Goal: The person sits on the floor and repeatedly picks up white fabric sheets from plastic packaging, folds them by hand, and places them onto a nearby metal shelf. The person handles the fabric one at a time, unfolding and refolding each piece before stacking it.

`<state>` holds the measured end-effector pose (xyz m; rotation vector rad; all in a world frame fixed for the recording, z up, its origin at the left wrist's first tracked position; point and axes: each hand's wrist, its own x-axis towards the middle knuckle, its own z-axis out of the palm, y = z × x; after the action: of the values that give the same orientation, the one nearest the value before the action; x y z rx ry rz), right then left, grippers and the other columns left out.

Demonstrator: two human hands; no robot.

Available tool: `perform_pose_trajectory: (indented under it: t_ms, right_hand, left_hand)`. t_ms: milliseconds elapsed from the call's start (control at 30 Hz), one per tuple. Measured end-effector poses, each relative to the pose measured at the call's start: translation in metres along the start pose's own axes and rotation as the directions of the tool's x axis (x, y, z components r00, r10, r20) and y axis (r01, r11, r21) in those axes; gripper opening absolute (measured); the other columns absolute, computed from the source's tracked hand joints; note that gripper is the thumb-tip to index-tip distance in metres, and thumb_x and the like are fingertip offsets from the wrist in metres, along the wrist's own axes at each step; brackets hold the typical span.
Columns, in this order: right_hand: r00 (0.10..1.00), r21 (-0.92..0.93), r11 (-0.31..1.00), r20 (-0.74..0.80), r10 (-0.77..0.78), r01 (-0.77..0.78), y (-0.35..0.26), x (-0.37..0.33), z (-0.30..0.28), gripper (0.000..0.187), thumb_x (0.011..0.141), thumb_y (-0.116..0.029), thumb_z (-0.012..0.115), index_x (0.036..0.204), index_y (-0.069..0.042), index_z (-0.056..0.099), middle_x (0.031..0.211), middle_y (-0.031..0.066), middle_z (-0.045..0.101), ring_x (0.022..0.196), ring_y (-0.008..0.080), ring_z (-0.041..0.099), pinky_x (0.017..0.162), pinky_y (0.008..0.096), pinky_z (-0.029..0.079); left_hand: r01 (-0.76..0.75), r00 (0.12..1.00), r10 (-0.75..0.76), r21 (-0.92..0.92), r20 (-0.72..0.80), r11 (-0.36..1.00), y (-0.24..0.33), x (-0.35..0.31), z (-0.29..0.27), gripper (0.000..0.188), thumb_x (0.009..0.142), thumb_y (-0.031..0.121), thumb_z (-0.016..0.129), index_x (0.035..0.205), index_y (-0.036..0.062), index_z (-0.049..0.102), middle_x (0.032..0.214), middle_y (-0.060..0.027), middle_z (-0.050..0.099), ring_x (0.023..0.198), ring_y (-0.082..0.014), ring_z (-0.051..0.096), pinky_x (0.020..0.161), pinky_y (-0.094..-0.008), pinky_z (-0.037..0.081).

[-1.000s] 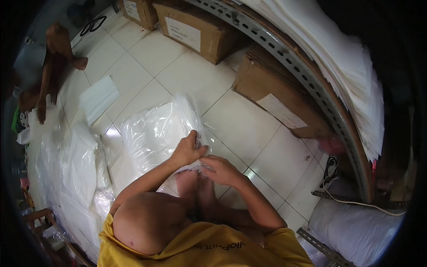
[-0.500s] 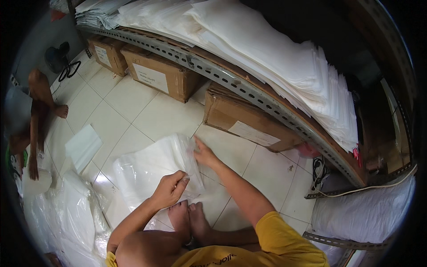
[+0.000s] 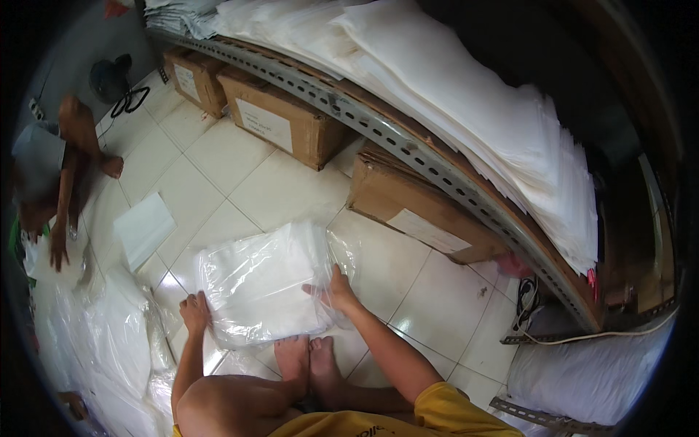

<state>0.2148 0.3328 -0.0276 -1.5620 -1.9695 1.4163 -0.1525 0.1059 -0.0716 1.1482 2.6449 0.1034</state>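
A clear plastic bag (image 3: 266, 280) with a stack of flat white sheets in it lies on the tiled floor in front of my feet. Its loose, see-through end reaches past the stack on the right. My left hand (image 3: 194, 313) grips the bag's left edge with curled fingers. At the right edge, my right hand (image 3: 337, 290) holds the bag, its thumb across the top and its other fingers around the loose plastic. The undersides of both grips are hidden.
Glossy plastic-wrapped white packs (image 3: 109, 342) lie at left, near a single white sheet (image 3: 144, 228). Another person's hand (image 3: 60, 250) is at far left. Cardboard boxes (image 3: 415, 207) stand under a metal shelf (image 3: 393, 131) stacked with white sheets (image 3: 466, 95). A cable (image 3: 575, 339) hangs at right.
My left hand has moved from the bag's right end to its left edge. My right hand has come lower onto the right side, and the bag lies flatter and more spread out.
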Motion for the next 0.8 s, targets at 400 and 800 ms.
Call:
perform_pose_trajectory:
  t_ms: [400,800]
  right_hand:
    - [0.994,0.029,0.994,0.034,0.1,-0.101,0.011,-0.009,0.029,0.087,0.069,-0.046,0.081,0.129,0.005,0.045,0.124,0.0312,0.055,0.116,0.0411,0.055,0.098,0.0423,0.044]
    - [0.99,0.606,0.783,0.08,0.119,-0.143,0.033,-0.07,-0.083,0.077,0.076,-0.017,0.077,0.137,0.007,0.036,0.127,0.0204,0.056,0.116,0.0275,0.056,0.098,0.036,0.046]
  left_hand:
    - [0.084,0.908,-0.392,-0.854,-0.147,0.514,0.019,-0.003,0.064,0.046,0.103,0.032,0.04,0.114,-0.0093,0.057,0.103,-0.0202,0.062,0.095,-0.0279,0.057,0.089,-0.0369,0.044]
    - [-0.239,0.815,-0.388,-0.859,-0.431,0.452,0.004,0.101,-0.12,0.046,0.102,0.041,0.043,0.109,-0.0019,0.059,0.089,-0.0028,0.052,0.082,-0.0165,0.047,0.074,-0.0318,0.041]
